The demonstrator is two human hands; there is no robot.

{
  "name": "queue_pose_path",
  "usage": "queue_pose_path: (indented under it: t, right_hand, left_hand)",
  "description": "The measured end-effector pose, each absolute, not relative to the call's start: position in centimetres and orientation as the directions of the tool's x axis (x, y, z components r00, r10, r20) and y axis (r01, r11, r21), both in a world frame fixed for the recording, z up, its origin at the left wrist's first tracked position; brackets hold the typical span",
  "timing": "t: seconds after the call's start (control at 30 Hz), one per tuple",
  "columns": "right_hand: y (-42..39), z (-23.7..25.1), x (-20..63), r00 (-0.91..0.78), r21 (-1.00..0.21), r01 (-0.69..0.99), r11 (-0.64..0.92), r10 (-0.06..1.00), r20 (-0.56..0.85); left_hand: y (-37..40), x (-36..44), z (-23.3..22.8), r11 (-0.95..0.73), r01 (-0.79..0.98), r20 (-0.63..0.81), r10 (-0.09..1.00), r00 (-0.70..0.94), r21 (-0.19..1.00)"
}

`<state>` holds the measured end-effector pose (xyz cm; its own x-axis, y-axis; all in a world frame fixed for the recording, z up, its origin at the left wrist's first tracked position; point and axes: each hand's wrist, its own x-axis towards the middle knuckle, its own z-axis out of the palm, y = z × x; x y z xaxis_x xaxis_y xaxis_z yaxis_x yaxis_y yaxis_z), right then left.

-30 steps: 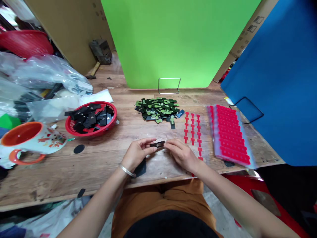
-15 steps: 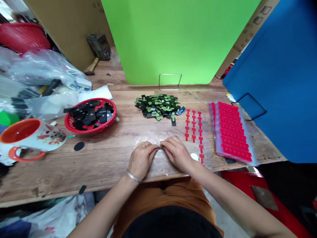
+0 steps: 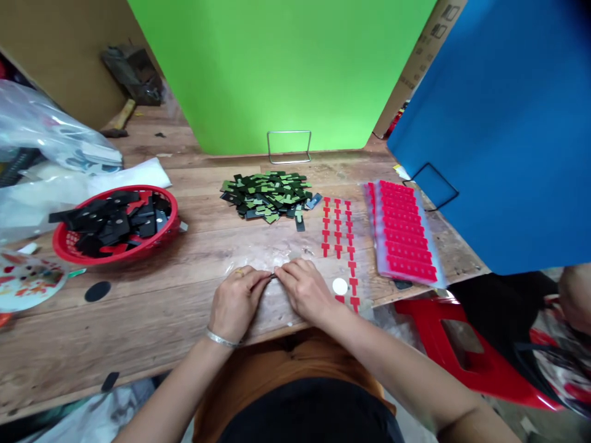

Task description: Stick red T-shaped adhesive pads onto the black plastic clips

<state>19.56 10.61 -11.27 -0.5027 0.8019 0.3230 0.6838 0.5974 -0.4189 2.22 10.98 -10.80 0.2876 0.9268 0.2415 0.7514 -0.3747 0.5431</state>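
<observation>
My left hand (image 3: 234,303) and my right hand (image 3: 305,289) meet low over the table near its front edge. Thumbs and fingertips of both pinch a small dark piece (image 3: 272,275), mostly covered by the fingers. Beyond them lies a heap of flat black pieces with green tabs (image 3: 270,195). To the right of my right hand, red T-shaped pieces (image 3: 338,224) stand in rows on a clear sheet, with a white disc (image 3: 340,286) close by. Farther right rests a stack of clear sheets bearing red pieces (image 3: 407,234).
At left a red basket (image 3: 173,223) holds black and red pieces, beside a flowered mug (image 3: 31,282) and a black disc (image 3: 98,291). A green board (image 3: 286,74) and a blue board (image 3: 489,135) stand behind. A red stool (image 3: 434,338) and part of another person (image 3: 575,295) appear at right.
My view has swung right, so everything sits farther left in the picture, and part of another person now shows at right. Both hands keep pinching the small dark piece.
</observation>
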Motion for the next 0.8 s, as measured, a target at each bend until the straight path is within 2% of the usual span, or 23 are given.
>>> queue_pose_path:
  t: [0.13,0.23,0.33,0.43,0.57,0.8]
  right_hand:
    - [9.5,-9.2,22.2,-0.324,-0.663,0.61,0.434,0.9,0.292]
    - [8.1,-7.8,25.9,-0.17,-0.764,0.602,0.231,0.972,0.16]
    - [6.6,-7.5,29.0,-0.147,-0.743,0.658,0.119,0.989,0.028]
    - [5.5,-8.2,30.0,-0.145,-0.697,0.712,0.085,0.989,-0.028]
    - [5.2,-9.2,29.5,-0.117,-0.634,0.77,0.071,0.993,-0.032]
    - [6.1,-8.8,29.4,-0.188,-0.547,0.831,0.098,0.976,-0.11]
  left_hand:
    - [10.8,2.2,-10.4,-0.292,0.762,0.18,0.956,0.23,0.578]
    - [10.3,3.0,-9.5,-0.125,0.647,0.088,0.992,0.089,0.752]
    - [9.5,5.1,-8.5,0.08,0.284,-0.119,0.986,0.12,0.955]
    - [8.8,8.1,-8.2,0.292,0.012,-0.283,0.915,0.287,0.956]
    - [8.2,11.5,-9.2,0.401,-0.065,-0.351,0.859,0.372,0.914]
    - [8.5,12.7,-11.1,0.448,-0.077,-0.397,0.85,0.347,0.891]
